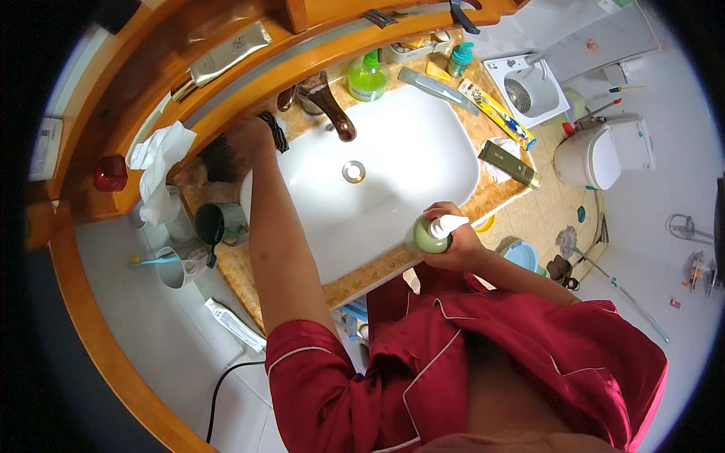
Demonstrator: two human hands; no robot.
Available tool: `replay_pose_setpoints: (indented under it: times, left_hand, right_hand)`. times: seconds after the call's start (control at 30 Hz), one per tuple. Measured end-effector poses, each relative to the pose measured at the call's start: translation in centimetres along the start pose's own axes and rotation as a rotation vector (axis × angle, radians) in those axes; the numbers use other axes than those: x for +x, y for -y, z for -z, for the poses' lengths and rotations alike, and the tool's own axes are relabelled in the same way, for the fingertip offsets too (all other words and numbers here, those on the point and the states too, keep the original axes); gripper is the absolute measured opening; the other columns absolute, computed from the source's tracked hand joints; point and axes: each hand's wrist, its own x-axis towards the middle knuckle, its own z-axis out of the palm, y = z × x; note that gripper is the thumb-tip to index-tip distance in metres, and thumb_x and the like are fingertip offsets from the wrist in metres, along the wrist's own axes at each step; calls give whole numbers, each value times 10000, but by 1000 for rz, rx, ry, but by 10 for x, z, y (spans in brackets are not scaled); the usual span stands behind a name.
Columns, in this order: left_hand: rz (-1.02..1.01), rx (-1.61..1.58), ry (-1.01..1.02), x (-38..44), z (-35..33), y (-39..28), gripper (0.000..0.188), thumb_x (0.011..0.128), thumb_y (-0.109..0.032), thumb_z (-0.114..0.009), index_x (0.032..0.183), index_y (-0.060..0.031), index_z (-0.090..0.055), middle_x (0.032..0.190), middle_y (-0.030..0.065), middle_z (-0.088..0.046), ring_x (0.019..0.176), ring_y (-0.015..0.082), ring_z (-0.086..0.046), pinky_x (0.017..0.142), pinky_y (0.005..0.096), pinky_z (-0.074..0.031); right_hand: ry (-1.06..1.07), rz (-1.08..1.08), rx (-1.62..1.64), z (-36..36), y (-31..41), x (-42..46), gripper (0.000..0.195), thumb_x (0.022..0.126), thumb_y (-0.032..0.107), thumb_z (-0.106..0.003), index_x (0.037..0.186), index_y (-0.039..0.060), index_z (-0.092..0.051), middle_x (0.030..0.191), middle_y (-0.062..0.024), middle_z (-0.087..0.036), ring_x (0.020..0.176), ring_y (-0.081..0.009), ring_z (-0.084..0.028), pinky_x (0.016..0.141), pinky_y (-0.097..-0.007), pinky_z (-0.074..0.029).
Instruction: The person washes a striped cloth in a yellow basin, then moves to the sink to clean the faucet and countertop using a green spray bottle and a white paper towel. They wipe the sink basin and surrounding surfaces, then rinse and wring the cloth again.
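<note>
My right hand is closed around a green pump bottle with a white pump head, above the front edge of the white washbasin. My left arm reaches across the basin's left side, and my left hand is at the back left corner beside a dark striped item. Its fingers are mostly hidden, so what it touches is unclear. A brown faucet stands at the basin's back edge. Behind the basin is a pump bottle of green liquid.
A wooden shelf overhangs the back left, with a silver tube on it. Left of the basin are a dark mug and a cup with a toothbrush. A green tube and packaged toothbrush lie on the right counter.
</note>
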Motion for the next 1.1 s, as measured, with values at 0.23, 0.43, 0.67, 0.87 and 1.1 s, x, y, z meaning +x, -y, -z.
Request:
replay_pose_setpoints:
  times: [0.23,0.43,0.67,0.87,1.1]
  left_hand:
    - [-509,-134,177,-33,-1,-61,145,779,-138,-566,895,-77,-630,811,139,-639,760,313,-630,647,394,-514]
    - [-691,-141,-184,5,-2,-23,215,812,-311,-591,789,-98,-611,635,80,-613,578,314,-597,537,399,-493]
    - [-233,207,31,-5,-2,9,407,845,-355,-544,1122,-58,-523,1059,159,-555,982,324,-541,764,455,-461]
    - [701,154,-4,-18,-9,48,477,874,-424,-468,997,31,-535,1041,239,-506,971,368,-514,775,454,-442]
    - [456,174,-44,-46,-23,-12,628,863,-541,-351,913,47,-567,922,213,-553,865,374,-556,748,483,-434]
  right_hand:
    - [18,-8,-19,-1,-5,4,542,579,116,-735,1066,23,-516,1067,-169,-481,1006,-333,-499,868,-372,-419]
    - [53,6,5,-5,-8,7,528,591,134,-727,1067,31,-520,1067,-162,-473,1024,-315,-471,893,-375,-398]
    - [-20,-50,60,2,-26,-1,584,591,157,-757,1098,18,-503,1093,-168,-463,1047,-317,-478,900,-371,-396]
    - [-129,-27,208,4,-27,-12,582,584,112,-756,1095,9,-498,1097,-150,-447,1042,-285,-477,898,-360,-393]
    - [-151,-75,168,12,-30,-7,476,601,121,-724,1034,41,-543,1078,-150,-476,1039,-302,-471,900,-356,-394]
